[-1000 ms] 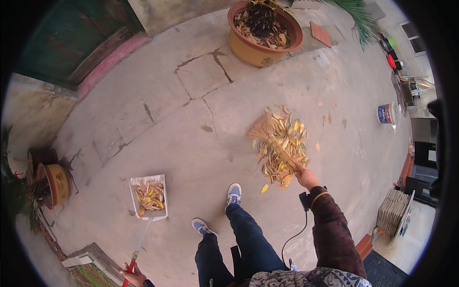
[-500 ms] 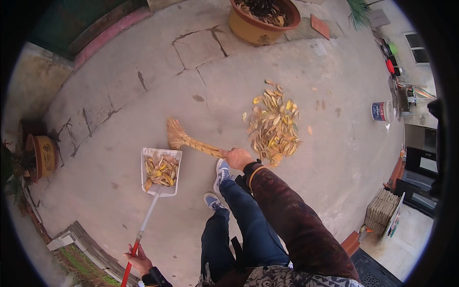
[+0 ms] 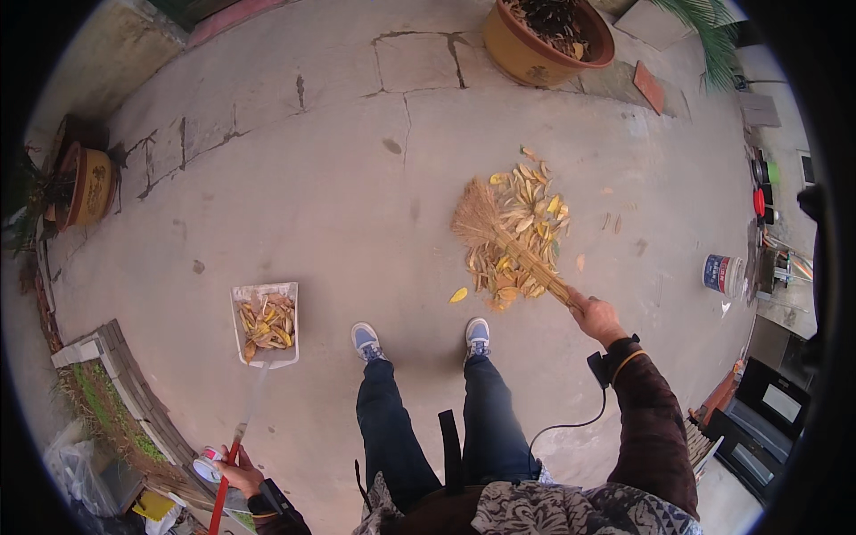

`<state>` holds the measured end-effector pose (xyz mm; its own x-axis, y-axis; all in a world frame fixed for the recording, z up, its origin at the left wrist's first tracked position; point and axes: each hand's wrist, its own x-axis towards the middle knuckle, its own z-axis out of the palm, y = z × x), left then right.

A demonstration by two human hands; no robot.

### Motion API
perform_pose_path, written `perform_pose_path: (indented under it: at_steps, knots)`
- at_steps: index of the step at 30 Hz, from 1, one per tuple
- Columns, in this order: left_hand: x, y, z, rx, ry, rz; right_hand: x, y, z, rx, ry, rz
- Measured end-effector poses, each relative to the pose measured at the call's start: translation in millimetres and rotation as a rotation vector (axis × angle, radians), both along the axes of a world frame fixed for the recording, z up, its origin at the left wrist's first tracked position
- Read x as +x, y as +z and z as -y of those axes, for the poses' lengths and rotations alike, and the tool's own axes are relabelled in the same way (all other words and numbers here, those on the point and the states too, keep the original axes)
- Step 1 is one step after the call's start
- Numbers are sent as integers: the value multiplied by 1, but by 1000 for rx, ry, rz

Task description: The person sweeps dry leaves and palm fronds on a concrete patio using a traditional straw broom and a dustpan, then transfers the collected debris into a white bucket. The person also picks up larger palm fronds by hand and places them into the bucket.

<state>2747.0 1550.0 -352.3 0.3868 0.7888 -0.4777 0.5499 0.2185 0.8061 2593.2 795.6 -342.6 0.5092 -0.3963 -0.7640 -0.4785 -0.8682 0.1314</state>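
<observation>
My right hand (image 3: 595,316) grips the handle of a straw broom (image 3: 522,250). The broom's flared bristles lie over the left side of a pile of yellow and brown dry leaves (image 3: 535,212), hiding part of it. One yellow leaf (image 3: 458,295) lies apart, just below the pile. In my left hand (image 3: 242,473) is the red and white pole of a long-handled dustpan (image 3: 283,355). The white pan rests on the concrete to the left of my feet, with a heap of similar leaves (image 3: 267,322) inside it.
A large yellow-brown planter (image 3: 535,67) stands at the far side, beside a loose red tile (image 3: 649,87). Another planter (image 3: 89,187) is at the left wall. A bucket (image 3: 723,275) stands at the right. A brick-edged planting bed (image 3: 111,392) borders the lower left.
My right hand has carried the broom right, from near the dustpan to the leaf pile. The dustpan has shifted left with my left hand. My feet now stand wider apart.
</observation>
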Motion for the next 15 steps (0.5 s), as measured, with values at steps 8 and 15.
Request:
perform_pose_path:
  at_steps: [8, 15]
  knots:
    - [-151, 18, 13, 43, 224, -68, 30, -106, -102, 311, 272, -9]
    - [-251, 30, -3, -74, 432, -25, -39, -45, 30, -58, 374, -65]
